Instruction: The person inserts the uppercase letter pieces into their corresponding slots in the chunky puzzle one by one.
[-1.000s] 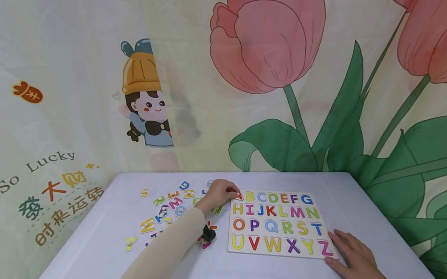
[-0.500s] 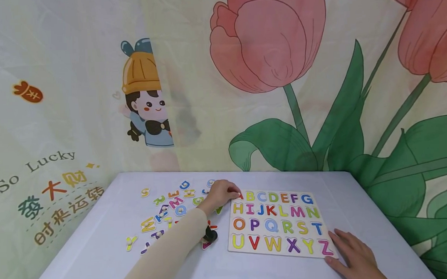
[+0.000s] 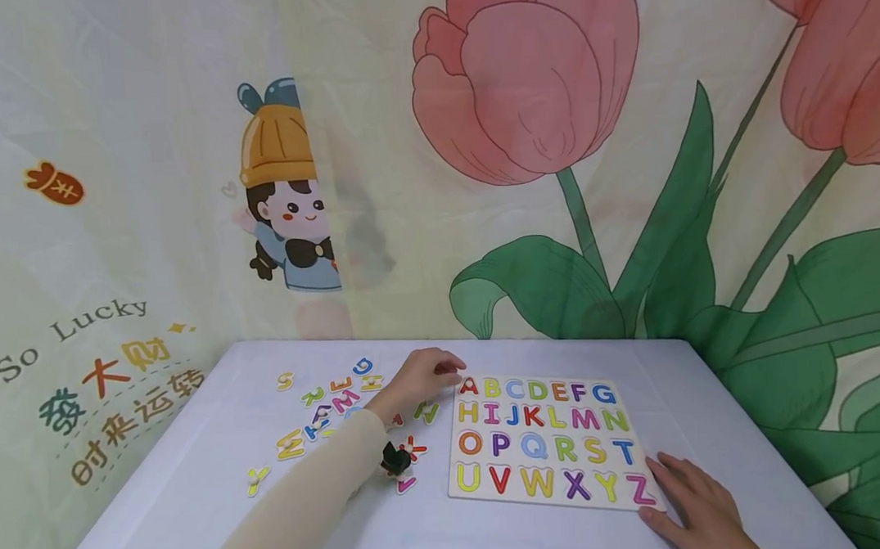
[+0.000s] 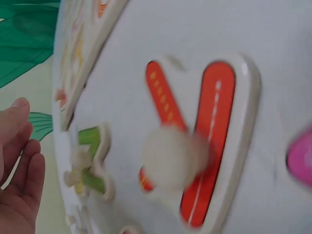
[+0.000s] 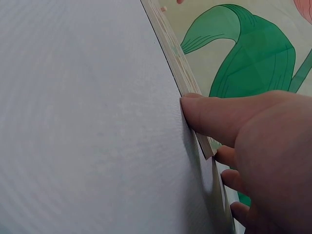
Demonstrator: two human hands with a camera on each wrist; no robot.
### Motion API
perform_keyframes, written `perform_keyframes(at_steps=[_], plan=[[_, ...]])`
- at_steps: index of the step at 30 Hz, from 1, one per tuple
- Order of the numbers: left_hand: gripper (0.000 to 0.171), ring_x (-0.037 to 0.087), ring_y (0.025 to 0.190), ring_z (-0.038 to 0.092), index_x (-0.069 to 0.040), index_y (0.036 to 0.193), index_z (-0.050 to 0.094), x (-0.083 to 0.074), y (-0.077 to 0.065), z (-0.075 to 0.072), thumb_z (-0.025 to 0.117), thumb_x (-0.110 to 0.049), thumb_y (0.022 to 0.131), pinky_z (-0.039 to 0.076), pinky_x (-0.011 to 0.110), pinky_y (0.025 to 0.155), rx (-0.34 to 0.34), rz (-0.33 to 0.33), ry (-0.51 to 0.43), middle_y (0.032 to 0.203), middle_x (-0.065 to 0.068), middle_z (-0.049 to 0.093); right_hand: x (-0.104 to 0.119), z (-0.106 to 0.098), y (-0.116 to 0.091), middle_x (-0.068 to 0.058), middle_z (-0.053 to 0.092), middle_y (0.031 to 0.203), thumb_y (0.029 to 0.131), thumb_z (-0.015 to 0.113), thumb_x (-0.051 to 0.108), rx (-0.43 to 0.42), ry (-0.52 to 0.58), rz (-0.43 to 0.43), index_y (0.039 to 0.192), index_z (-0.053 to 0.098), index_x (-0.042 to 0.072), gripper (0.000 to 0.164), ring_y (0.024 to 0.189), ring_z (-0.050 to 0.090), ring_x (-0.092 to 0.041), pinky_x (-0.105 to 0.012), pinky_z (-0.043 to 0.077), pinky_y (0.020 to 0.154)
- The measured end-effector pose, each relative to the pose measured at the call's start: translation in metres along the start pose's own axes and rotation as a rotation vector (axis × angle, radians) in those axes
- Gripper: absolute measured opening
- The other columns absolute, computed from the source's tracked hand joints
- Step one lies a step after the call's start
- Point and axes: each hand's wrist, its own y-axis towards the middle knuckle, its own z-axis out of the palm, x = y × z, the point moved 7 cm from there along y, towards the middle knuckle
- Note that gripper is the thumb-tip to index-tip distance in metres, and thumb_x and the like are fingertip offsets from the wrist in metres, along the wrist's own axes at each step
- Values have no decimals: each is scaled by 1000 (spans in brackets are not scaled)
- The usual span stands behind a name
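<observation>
A white alphabet puzzle board (image 3: 550, 425) lies on the table, with coloured letters A to Z in rows. My left hand (image 3: 426, 377) hovers just left of its far left corner, beside the red letter A (image 3: 468, 385). In the left wrist view the fingers (image 4: 34, 168) are loosely bent and hold nothing. A small knob (image 4: 60, 95) stands up at the board's edge there. My right hand (image 3: 696, 501) rests at the near right corner by the pink Z (image 3: 641, 488). Its thumb (image 5: 209, 112) touches the near edge; the other fingers lie along the right side.
Loose knobbed letter pieces are scattered left of the board, among them a red one (image 4: 214, 141), a green N (image 3: 426, 412), a yellow Y (image 3: 257, 480) and a pink M (image 3: 346, 401). My left forearm covers some. A printed curtain (image 3: 375, 146) hangs behind the table.
The left fingers, earlier on the letter A at the board's corner, have come off it and moved slightly left. The A now shows fully. The right hand stays at its corner.
</observation>
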Motion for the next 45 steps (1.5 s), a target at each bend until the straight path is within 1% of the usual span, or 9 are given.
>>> perform_keyframes(at_steps=[5, 10, 16, 21, 27, 31, 35, 41, 45], plan=[[26, 12, 98, 62, -19, 127, 77, 1, -13, -20, 75, -26, 101, 54, 34, 94, 33, 24, -7, 106, -12, 71, 0, 0, 0, -24, 42, 157, 93, 71, 62, -1, -4, 0, 154, 52, 1, 89, 136, 36, -52, -86, 27, 103], [28, 12, 97, 63, -17, 128, 76, 8, -29, -31, 77, -25, 100, 54, 34, 92, 88, 37, 6, 104, -13, 71, 0, -1, -1, -24, 42, 157, 92, 71, 63, 0, -13, 4, 154, 52, 1, 89, 136, 36, -51, -86, 27, 104], [27, 11, 92, 65, -21, 127, 77, 24, -46, -29, 78, -23, 100, 56, 32, 86, 174, 37, 23, 103, -12, 71, -1, -2, -1, -24, 42, 157, 92, 71, 63, 0, -14, 9, 154, 51, 1, 90, 135, 36, -51, -85, 27, 104], [27, 11, 86, 65, -24, 126, 78, 34, -55, -24, 78, -24, 99, 55, 30, 81, 212, 13, 3, 101, -13, 70, -3, 0, -1, -24, 42, 157, 92, 71, 64, 12, -6, 19, 155, 51, 2, 91, 136, 35, -52, -85, 27, 104], [18, 14, 93, 63, -27, 115, 81, 32, -57, -22, 80, -20, 97, 53, 32, 87, 209, 18, -15, 102, -14, 71, -1, 0, -1, -24, 39, 158, 93, 70, 64, 14, -2, 20, 155, 50, 2, 90, 137, 33, -53, -86, 25, 105], [13, 13, 92, 62, -30, 107, 80, 34, -56, -19, 80, -22, 97, 52, 32, 86, 195, 4, 5, 99, -14, 69, 0, 0, -1, -23, 39, 159, 93, 70, 64, 21, -3, 24, 156, 50, 2, 91, 137, 34, -52, -85, 25, 105], [11, 12, 91, 62, -32, 106, 80, 35, -55, -18, 79, -24, 98, 52, 31, 83, 186, -10, 28, 97, -14, 69, 1, -1, -1, -22, 39, 159, 93, 70, 65, 23, 0, 24, 156, 50, 3, 91, 136, 34, -52, -85, 25, 105], [10, 15, 88, 63, -30, 105, 81, 35, -57, -21, 78, -23, 99, 52, 32, 79, 187, -47, -10, 100, -12, 70, 2, -1, -1, -23, 38, 158, 93, 71, 63, 19, 8, 17, 155, 50, 2, 90, 137, 33, -52, -85, 25, 105], [9, 14, 89, 61, -30, 104, 82, 34, -57, -22, 77, -24, 100, 51, 32, 80, 180, -25, 8, 101, -13, 69, 2, -1, -2, -23, 38, 158, 92, 71, 63, 17, 6, 15, 155, 51, 2, 90, 137, 33, -52, -85, 24, 105]])
